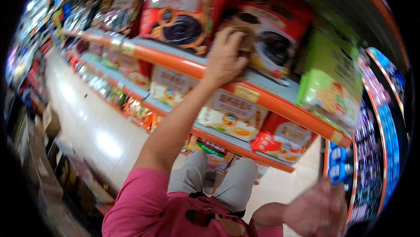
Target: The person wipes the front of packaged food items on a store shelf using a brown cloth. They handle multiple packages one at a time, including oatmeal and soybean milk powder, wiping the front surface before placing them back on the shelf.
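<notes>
My left hand (227, 55) reaches up to the upper shelf, its fingers bent over a brown, rough-looking thing (249, 40) whose kind I cannot make out. That thing lies against a red food bag (284, 22) with a dark bowl pictured on it. Left of the hand stands another red bag (181, 27) showing a dark round food. A green bag (334, 73) is farther right on this shelf. Low at the right, away from the shelf, my right hand (317, 210) is smeared by motion, and its fingers cannot be made out.
An orange shelf edge (175, 63) runs under the bags. White bags (234, 116) and a red bag (284, 136) stand on the shelf below. A rack of blue and purple packs (372, 149) is at the right. Cardboard boxes (51, 121) line the left of the tiled aisle floor (105, 127).
</notes>
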`<state>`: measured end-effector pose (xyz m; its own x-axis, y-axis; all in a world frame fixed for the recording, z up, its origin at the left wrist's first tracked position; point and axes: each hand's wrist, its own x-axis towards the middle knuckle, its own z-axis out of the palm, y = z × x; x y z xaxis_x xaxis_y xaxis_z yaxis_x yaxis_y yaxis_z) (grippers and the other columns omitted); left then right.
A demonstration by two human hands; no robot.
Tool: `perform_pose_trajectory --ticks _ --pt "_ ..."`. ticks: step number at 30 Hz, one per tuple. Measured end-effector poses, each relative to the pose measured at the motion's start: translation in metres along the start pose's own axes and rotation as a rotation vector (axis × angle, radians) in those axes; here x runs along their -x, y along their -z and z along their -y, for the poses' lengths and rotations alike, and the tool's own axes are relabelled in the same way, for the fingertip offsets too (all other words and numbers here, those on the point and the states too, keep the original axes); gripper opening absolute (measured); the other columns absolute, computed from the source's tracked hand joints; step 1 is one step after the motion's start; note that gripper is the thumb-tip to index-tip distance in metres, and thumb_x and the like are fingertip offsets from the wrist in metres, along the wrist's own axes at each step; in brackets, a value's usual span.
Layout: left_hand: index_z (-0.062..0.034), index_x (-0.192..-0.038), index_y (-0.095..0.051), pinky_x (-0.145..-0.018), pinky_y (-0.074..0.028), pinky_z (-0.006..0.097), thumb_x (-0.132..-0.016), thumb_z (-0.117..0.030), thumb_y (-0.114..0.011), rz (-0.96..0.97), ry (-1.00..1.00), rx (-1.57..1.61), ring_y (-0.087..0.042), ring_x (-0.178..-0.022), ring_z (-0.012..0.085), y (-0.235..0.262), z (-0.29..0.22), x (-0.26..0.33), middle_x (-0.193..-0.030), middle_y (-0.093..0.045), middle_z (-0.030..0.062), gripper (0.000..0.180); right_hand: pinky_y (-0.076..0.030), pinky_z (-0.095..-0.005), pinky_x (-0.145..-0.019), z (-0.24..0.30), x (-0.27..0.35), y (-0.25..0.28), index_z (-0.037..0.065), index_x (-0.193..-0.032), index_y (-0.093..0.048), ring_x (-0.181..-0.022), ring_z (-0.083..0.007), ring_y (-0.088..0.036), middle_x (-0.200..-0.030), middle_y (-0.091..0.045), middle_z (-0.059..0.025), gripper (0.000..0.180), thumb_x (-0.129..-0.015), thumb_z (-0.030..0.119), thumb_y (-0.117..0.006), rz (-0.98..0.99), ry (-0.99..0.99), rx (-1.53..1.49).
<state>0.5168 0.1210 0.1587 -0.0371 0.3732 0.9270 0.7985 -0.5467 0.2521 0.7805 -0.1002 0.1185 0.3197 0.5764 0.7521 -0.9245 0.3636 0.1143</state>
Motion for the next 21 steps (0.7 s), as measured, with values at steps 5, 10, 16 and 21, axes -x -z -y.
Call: perform_pose_trajectory --ticks 5,10,16,21 --pt "-0.0033 -0.108 -0.046 -0.089 -0.037 0.038 -0.065 -0.007 -0.057 -0.013 -0.005 0.012 -0.043 -0.105 0.0351 0.001 0.0 0.003 -0.114 -0.042 0.0177 0.045 -0.038 -0.0316 -0.072 -0.031 -0.042 0.003 0.001 -0.071 -0.049 -0.076 -0.0211 -0.046 -0.073 -0.048 -0.0087 0.022 -0.084 0.019 -0.048 -0.085 -0.108 1.148" --pt "-0.0003 -0.109 -0.046 -0.088 -0.038 0.032 -0.062 -0.001 -0.056 -0.238 -0.041 0.223 -0.05 -0.099 0.0257 0.012 -0.012 -0.011 -0.106 -0.051 0.0138 0.048 -0.039 -0.0302 -0.065 0.039 -0.065 0.043 0.003 -0.068 -0.045 -0.066 -0.0161 -0.044 -0.065 -0.047 -0.0073 0.025 -0.088 0.017 -0.044 -0.133 -0.148 1.409" --pt "0.0005 -0.109 -0.046 -0.082 -0.043 0.031 -0.063 -0.007 -0.057 0.238 0.58 1.081 -0.054 -0.091 0.0198 0.002 -0.107 -0.04 -0.098 -0.055 0.0112 0.047 -0.038 -0.0267 -0.072 0.09 -0.142 0.072 0.0 -0.081 -0.054 -0.075 -0.0139 -0.049 -0.077 -0.054 -0.0075 0.029 -0.088 0.026 -0.045 -0.197 0.103 1.877" --pt "0.0017 -0.095 -0.051 -0.071 -0.05 0.035 -0.067 -0.009 -0.055 0.627 1.133 1.557 -0.059 -0.078 0.0238 -0.058 -0.114 -0.053 -0.092 -0.058 0.0156 0.03 -0.038 -0.0288 -0.082 0.122 -0.214 0.14 -0.005 -0.111 -0.042 -0.095 -0.0208 -0.048 -0.103 -0.05 -0.0161 0.065 -0.077 0.049 -0.056 -0.383 -0.173 1.995"
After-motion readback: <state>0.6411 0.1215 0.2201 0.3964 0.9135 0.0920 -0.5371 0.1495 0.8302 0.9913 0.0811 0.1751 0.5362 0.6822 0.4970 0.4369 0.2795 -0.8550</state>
